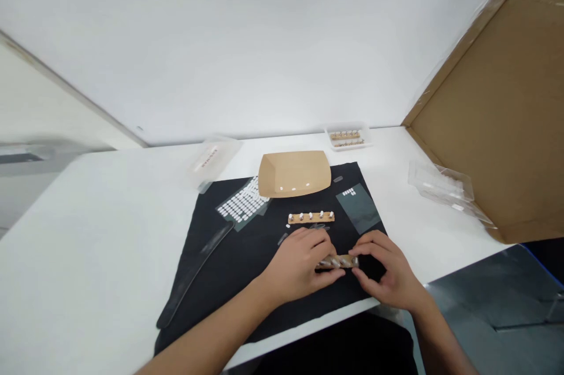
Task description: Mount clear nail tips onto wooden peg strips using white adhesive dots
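Note:
Near the front edge of the black cloth, my left hand is closed around the left part of a wooden nail stand. Several clear nail tips sit on that stand. My right hand pinches its right end between thumb and fingers, at the last tip. Beyond my hands lies a second wooden stand, whose several posts are topped with white adhesive tabs. Loose clear nail tips are scattered beside it, partly hidden by my left hand.
Sheets of white tabs and a dark backing sheet flank a brown paper tray. A black curved strip lies left. Farther back stand a plastic box holding stands and a plastic bag. Clear packaging lies by the cardboard.

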`<state>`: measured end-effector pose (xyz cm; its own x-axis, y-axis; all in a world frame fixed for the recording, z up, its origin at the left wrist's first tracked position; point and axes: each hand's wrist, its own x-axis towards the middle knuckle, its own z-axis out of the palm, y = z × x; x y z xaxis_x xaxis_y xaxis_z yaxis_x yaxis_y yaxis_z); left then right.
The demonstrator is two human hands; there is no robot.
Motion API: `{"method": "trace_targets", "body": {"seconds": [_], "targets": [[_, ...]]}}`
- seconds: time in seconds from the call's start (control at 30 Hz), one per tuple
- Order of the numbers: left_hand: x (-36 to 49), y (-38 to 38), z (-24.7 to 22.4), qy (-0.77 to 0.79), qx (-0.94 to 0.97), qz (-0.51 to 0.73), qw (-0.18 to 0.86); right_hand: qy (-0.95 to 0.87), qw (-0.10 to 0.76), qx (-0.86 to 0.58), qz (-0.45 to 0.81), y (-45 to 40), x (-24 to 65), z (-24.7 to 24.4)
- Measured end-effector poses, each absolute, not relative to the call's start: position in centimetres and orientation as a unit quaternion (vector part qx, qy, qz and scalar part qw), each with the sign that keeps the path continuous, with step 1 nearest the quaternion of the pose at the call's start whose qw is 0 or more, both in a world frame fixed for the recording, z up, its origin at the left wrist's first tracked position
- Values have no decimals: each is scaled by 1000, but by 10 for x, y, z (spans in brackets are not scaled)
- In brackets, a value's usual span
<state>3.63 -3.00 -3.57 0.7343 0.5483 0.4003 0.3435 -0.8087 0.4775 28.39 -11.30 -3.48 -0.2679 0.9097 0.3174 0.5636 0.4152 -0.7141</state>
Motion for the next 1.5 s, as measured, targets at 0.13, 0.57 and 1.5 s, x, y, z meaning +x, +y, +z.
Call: {"method": "trace_targets", "body": {"seconds": [0.13, 0.57, 1.5], "targets": [[34, -28, -34, 237, 913, 267, 199, -769, 349, -483, 231, -112, 283, -34], [28, -21, -30, 142, 931, 294, 163, -809, 315, -434, 240, -98, 280, -25], [24, -16, -27, 180, 922, 259, 225, -797, 306, -430, 294, -88, 279, -28]]}}
